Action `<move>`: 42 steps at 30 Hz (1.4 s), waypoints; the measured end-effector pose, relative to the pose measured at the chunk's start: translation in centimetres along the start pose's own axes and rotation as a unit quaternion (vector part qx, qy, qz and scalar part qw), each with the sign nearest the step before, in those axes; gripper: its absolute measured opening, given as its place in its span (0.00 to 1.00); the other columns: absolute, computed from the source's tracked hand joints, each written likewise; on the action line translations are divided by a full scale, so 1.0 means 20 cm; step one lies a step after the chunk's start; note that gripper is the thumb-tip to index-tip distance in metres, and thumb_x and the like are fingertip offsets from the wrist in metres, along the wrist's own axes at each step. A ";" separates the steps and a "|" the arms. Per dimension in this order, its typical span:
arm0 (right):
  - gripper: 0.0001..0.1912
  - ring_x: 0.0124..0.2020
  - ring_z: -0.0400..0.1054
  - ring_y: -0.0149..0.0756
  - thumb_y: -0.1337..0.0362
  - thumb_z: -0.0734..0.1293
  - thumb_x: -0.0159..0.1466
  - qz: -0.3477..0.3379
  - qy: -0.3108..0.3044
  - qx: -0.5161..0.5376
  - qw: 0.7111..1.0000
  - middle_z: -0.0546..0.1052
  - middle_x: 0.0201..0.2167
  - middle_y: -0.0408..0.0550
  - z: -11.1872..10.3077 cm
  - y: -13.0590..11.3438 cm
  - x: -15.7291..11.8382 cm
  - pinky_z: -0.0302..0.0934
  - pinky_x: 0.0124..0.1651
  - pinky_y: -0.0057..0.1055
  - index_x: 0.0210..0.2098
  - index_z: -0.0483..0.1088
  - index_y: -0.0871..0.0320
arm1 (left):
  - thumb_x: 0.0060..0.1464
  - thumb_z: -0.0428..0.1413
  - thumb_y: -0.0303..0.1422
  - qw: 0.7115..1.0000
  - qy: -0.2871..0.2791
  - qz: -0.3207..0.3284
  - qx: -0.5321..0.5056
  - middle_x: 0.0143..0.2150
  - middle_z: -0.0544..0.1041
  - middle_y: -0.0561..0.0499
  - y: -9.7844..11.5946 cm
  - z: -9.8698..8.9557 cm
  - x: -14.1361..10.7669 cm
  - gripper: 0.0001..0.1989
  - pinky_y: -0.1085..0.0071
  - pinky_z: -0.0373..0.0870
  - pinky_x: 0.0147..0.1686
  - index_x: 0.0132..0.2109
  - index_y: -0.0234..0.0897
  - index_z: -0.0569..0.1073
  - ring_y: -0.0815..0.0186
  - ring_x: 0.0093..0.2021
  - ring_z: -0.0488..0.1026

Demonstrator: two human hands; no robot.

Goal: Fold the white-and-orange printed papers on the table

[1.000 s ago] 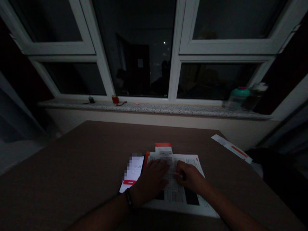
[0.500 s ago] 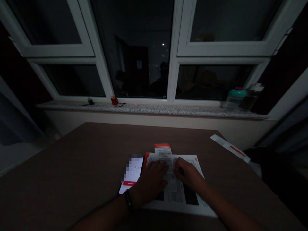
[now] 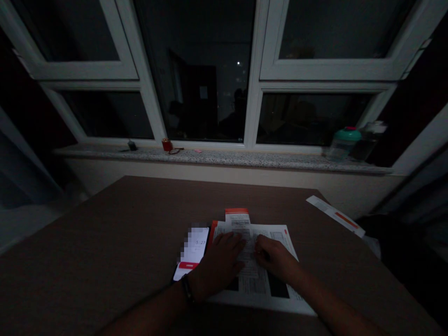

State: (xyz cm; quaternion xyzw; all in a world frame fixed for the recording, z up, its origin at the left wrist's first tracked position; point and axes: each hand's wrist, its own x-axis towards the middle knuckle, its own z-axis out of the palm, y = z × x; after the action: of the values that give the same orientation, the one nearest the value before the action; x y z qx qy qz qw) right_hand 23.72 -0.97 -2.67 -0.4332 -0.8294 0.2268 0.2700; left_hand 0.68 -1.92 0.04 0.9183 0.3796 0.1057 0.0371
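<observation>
A printed sheet (image 3: 257,285) with dark blocks and an orange left edge lies on the table. On top of it is a narrow paper strip (image 3: 237,217) with an orange end, which sticks out past the sheet's far edge. My left hand (image 3: 222,261) rests flat over the strip and the sheet's left part, fingers stretched out. My right hand (image 3: 275,257) is curled closed at the strip's right side; whatever its fingers hold, if anything, is hidden. A lit phone (image 3: 194,247) lies against the sheet's left side, near my left wrist.
At the right edge of the brown table (image 3: 115,233) lies a long white paper strip (image 3: 334,215) with an orange bar. On the windowsill (image 3: 224,157) stand a small red jar (image 3: 167,145), a dark little bottle (image 3: 131,145) and a teal-lidded container (image 3: 345,142).
My right hand has shifted slightly down and toward me beside the strip. The left hand, the papers and the phone stay in place.
</observation>
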 end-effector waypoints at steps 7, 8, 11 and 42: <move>0.08 0.27 0.63 0.30 0.72 0.62 0.61 0.010 0.006 0.021 1.000 0.66 0.27 0.39 -0.01 0.01 0.03 0.55 0.31 0.25 0.31 0.59 0.54 | 0.62 0.56 0.34 1.000 -0.003 -0.001 0.007 0.66 0.64 0.45 0.00 -0.01 0.01 0.26 0.49 0.57 0.62 0.65 0.41 0.61 0.50 0.65 0.59; 0.08 0.27 0.63 0.30 0.72 0.62 0.60 0.005 -0.001 0.024 1.000 0.66 0.27 0.39 -0.01 0.00 0.02 0.55 0.30 0.25 0.31 0.60 0.54 | 0.62 0.57 0.34 1.000 -0.004 -0.002 0.006 0.66 0.64 0.45 0.00 -0.01 0.01 0.26 0.50 0.57 0.62 0.65 0.40 0.61 0.50 0.65 0.59; 0.09 0.28 0.63 0.30 0.74 0.63 0.58 -0.021 -0.026 0.040 0.999 0.66 0.27 0.39 -0.02 -0.02 -0.01 0.54 0.30 0.24 0.30 0.60 0.55 | 0.61 0.58 0.33 1.000 -0.002 -0.003 0.008 0.66 0.63 0.45 0.00 0.00 0.00 0.27 0.50 0.56 0.63 0.65 0.38 0.61 0.50 0.65 0.59; 0.10 0.27 0.61 0.30 0.76 0.61 0.55 -0.094 -0.023 0.001 0.995 0.66 0.27 0.40 0.00 -0.02 -0.05 0.52 0.30 0.25 0.28 0.59 0.55 | 0.62 0.56 0.33 1.000 0.000 0.000 -0.001 0.67 0.62 0.45 -0.01 0.02 0.00 0.26 0.50 0.55 0.63 0.65 0.39 0.61 0.50 0.65 0.58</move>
State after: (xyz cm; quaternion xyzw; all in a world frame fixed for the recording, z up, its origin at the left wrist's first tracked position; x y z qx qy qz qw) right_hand 24.00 -1.95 -2.69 -0.3478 -0.8722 0.2108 0.2717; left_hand 0.54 -1.79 -0.32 0.9183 0.3794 0.1064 0.0381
